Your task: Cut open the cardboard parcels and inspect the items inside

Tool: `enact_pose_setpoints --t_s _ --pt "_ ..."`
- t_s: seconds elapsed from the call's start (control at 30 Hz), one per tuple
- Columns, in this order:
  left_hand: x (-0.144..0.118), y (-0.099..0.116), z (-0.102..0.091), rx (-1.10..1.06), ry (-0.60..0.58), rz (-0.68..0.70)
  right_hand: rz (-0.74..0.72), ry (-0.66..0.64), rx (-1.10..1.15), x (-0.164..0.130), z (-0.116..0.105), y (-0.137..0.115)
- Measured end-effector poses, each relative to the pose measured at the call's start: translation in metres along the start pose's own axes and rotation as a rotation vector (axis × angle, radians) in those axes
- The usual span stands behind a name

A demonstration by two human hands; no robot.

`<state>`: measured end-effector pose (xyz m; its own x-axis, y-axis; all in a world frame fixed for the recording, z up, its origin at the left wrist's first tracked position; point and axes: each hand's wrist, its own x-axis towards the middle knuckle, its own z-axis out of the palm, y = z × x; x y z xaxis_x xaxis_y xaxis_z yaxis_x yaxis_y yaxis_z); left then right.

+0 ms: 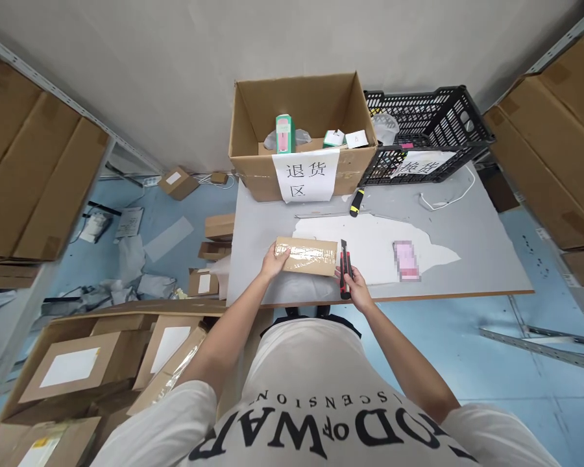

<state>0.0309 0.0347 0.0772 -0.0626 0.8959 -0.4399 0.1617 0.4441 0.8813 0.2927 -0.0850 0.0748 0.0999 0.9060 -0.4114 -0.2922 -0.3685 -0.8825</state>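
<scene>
My left hand (274,261) is closed on the left end of a small taped cardboard box (306,255), held near the front edge of the table. Clear tape shines along its upper face. In my right hand (355,285) is a red and black box cutter (345,272), pointing away from me beside the box's right end. Some of the right fingers reach behind the cutter toward the box; whether they touch it I cannot tell. To the right lies a pink, pixel-blurred item (407,261) on the table.
At the table's back stand a large open carton (257,165) with small boxes inside and a black plastic crate (462,130). A black and yellow tool handle (357,202) and a white cable (442,204) lie on the grey table (486,259). A big carton of parcels (73,366) stands lower left.
</scene>
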Motion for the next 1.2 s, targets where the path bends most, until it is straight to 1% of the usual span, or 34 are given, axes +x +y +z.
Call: enact_pose_setpoints --t_s 0.07,0.2,0.27,0.4,0.5,0.6,0.77,0.9,1.03,1.2 --pt "0.001 -0.001 0.000 0.129 0.008 0.078 0.022 -0.004 -0.079 -0.002 -0.010 -0.006" --pt "-0.005 0.005 0.001 0.269 0.078 0.231 0.063 -0.050 -0.206 -0.008 -0.026 -0.013" --pt "-0.011 0.009 -0.001 0.341 0.032 0.317 0.066 -0.073 -0.214 -0.011 -0.029 -0.014" --pt "-0.021 0.016 -0.007 0.454 -0.147 0.401 0.074 -0.085 -0.181 -0.012 -0.029 -0.015" --pt "-0.022 0.017 -0.009 0.466 -0.185 0.439 0.079 -0.077 -0.188 -0.010 -0.029 -0.018" --pt "-0.022 0.018 -0.008 0.453 -0.184 0.440 0.093 -0.096 -0.211 -0.007 -0.030 -0.021" --pt "-0.025 0.021 -0.005 0.307 -0.167 0.382 0.095 -0.122 -0.226 -0.003 -0.036 -0.022" --pt "-0.027 0.022 -0.004 0.315 -0.170 0.375 0.105 -0.145 -0.266 -0.001 -0.039 -0.028" --pt "-0.028 0.021 -0.002 0.317 -0.143 0.340 0.141 -0.162 -0.328 0.000 -0.043 -0.040" --pt "-0.029 0.016 0.000 0.382 -0.127 0.360 0.189 -0.200 -0.364 -0.002 -0.046 -0.055"
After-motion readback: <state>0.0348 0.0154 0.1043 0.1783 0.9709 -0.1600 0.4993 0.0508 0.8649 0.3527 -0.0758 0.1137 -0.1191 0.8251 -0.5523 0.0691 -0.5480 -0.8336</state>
